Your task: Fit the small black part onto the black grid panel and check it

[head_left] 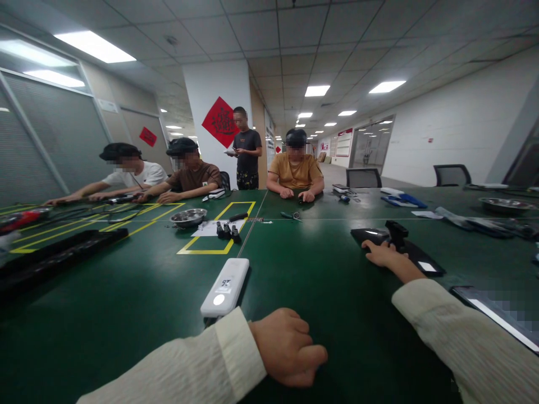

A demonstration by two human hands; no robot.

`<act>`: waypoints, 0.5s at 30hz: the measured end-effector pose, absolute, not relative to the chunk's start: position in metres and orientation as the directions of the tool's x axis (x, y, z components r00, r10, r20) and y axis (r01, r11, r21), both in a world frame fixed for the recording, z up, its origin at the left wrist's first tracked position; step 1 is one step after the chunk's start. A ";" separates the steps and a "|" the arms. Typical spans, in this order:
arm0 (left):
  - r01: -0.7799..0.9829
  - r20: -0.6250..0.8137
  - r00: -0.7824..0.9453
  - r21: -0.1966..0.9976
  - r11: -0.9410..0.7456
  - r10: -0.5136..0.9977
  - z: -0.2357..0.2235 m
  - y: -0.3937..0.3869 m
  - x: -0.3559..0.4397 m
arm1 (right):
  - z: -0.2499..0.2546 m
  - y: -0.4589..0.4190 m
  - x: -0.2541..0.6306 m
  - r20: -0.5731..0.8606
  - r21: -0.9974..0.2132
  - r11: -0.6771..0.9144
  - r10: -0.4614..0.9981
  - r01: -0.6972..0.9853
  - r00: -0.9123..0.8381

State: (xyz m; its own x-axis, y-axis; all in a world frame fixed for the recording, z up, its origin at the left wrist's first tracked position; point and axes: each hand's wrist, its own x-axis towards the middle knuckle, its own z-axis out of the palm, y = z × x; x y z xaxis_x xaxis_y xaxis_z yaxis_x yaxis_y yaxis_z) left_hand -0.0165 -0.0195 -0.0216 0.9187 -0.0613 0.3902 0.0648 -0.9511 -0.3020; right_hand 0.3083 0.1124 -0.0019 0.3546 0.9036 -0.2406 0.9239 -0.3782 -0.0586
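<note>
My left hand (288,347) rests on the green table (320,280) near its front edge, curled into a loose fist with nothing visible in it. Just behind its cream sleeve lies a white power bank (225,286) with a small display. My right hand (384,254) reaches out to the right, lying on a flat black base (421,259) beside a small upright black part (396,232). Its fingers bend down onto the base; I cannot make out whether they hold anything.
Three people sit across the table and one stands behind them. A metal bowl (188,217), several small black parts (227,230) and yellow tape outlines (202,252) lie mid-table. A long black tray (50,257) sits left, a dark tablet (497,314) right, tools far right.
</note>
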 end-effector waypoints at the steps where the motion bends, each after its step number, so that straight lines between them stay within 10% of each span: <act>1: 0.067 0.382 0.922 -0.301 -0.951 -0.056 -0.022 -0.020 -0.016 | -0.003 0.114 0.318 -0.231 -0.061 -0.397 0.898 0.916 0.374; 15: 0.066 0.419 0.907 -0.250 -0.966 -0.046 -0.020 -0.020 -0.016 | -0.023 0.111 0.411 -0.096 -0.146 -0.578 0.816 0.803 0.570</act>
